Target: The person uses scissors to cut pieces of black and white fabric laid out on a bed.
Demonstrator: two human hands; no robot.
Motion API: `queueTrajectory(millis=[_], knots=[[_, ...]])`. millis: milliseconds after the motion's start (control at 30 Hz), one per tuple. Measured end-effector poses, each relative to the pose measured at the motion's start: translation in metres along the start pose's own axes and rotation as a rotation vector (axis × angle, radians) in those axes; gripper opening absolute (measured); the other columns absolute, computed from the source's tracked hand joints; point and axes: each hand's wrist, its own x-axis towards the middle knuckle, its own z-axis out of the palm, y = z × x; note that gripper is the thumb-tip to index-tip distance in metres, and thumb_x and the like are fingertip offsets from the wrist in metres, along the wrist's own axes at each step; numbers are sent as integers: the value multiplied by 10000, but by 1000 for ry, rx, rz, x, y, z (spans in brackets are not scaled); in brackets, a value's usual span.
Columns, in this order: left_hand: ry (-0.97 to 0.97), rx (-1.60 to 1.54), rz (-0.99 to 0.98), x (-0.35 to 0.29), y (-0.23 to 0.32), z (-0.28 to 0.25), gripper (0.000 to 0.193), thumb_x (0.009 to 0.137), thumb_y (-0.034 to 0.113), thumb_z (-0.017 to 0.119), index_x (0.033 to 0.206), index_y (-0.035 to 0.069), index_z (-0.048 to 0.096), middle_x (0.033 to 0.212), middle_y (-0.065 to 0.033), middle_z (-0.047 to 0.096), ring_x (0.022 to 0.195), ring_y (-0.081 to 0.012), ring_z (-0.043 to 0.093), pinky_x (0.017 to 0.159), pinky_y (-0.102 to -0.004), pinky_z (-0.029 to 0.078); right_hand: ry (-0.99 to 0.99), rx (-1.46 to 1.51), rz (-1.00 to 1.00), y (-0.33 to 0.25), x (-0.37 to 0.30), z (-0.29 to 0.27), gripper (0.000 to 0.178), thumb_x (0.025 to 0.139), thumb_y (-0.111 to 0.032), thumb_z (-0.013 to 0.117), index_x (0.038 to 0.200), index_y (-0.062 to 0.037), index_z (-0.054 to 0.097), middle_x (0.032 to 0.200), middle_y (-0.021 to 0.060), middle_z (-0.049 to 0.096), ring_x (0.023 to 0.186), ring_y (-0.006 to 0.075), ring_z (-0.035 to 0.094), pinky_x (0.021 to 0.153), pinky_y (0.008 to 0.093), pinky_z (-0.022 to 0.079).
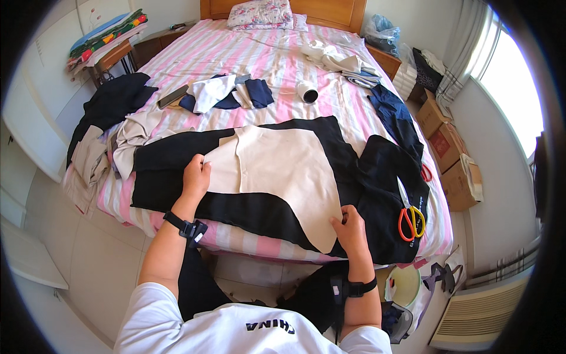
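Observation:
A cream fabric piece [289,162] lies spread over black cloth [236,205] on the near part of the bed. My left hand [197,176] pinches its left end, where a narrow folded strip runs across the cream fabric. At the lower right edge of the same piece, my right hand [350,231] is closed, thumb and fingers together; a small dark patch shows between them, and I cannot make out what it is. Scissors [408,212] with red and yellow handles rest on a black garment [383,177] to the right of my right hand.
Red handles [426,173] of another tool show beyond the scissors. Farther back on the striped bed [259,53] are a white spool-like roll [307,92], folded white and navy cloths [212,94] and a dark phone-like slab [173,97]. Cardboard boxes [445,144] stand by the window.

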Motion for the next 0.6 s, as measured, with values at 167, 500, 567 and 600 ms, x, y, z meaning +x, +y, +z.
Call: queueTrajectory(millis=[167,500,567,600], knots=[[-47,14,-30,3,-3,3,158,871,128,611,873,-2,520,668,-157,582,579,-275,568,577,-391,443,-23,-9,-10,0,2,-7,272,771,-107,705,960,52,591,753,181,631,659,274,608,632,352,481],[-72,-431,11,12,40,-29,246,925,84,542,1155,29,609,789,-30,648,651,-81,557,636,-271,461,-29,427,2,-3,2,-22,287,837,-30,634,1107,19,550,781,54,618,687,110,563,620,259,445],[-229,-664,-10,15,53,-53,281,954,72,493,1209,24,599,907,2,646,784,-32,550,727,-216,454,-125,953,10,-52,-7,-55,293,884,-37,587,1172,-17,535,847,29,615,766,90,592,726,226,469],[-270,-659,-41,16,50,-60,261,967,74,470,1179,8,607,974,-7,639,867,-49,562,800,-206,446,-99,970,5,-61,-8,-63,261,893,-63,584,1150,-29,551,871,29,613,781,95,600,732,223,474]])
